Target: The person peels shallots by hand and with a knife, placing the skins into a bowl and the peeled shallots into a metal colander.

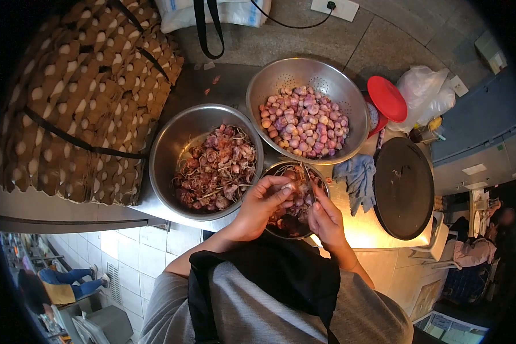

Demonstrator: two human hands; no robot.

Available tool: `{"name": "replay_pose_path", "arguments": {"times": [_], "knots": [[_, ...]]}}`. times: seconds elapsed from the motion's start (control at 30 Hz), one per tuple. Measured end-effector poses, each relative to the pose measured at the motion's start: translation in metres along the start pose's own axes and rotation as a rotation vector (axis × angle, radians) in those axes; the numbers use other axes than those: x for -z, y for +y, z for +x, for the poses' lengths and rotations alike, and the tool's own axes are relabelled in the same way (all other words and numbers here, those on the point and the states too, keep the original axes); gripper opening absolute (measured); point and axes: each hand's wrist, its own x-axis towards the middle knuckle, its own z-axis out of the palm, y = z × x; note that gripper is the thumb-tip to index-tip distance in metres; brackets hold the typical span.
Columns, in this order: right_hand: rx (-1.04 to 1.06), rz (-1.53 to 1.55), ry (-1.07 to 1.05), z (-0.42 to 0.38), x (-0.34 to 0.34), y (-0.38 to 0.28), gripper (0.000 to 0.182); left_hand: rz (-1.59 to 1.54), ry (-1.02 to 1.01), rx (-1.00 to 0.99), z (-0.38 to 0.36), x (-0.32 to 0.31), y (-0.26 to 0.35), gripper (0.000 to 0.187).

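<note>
My left hand (261,207) is closed in a pinch on a small shallot (293,187), partly hidden by the fingers. In my right hand (325,219) is a knife (311,176), its thin blade pointing away from me close to the shallot. Both hands are above a small metal bowl (325,182) that holds shallots and loose skins, partly covered by my fingers. To the left stands a large metal bowl (161,163) of unpeeled shallots (221,166) with dry roots and skins. Behind my hands, a metal colander (269,77) holds many peeled shallots (307,120).
Strapped egg trays (86,109) are stacked at the left. On the right are a blue-grey cloth (356,179), a round black tray (404,189), a red-topped scale (387,98) and plastic bags (421,94). Other people (69,284) appear at both far sides.
</note>
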Motion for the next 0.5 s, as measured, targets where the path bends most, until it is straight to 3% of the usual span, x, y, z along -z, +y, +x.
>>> {"name": "replay_pose_path", "arguments": {"times": [0.3,0.5], "knots": [[-0.110,0.046,-0.033,0.005,0.000,0.010,0.045,0.150,-0.029,-0.076,0.000,0.004,-0.002,0.022],[-0.233,0.295,-0.027,0.003,0.001,-0.002,0.042,-0.008,-0.070,-0.042,-0.001,-0.002,0.002,0.021]]}}
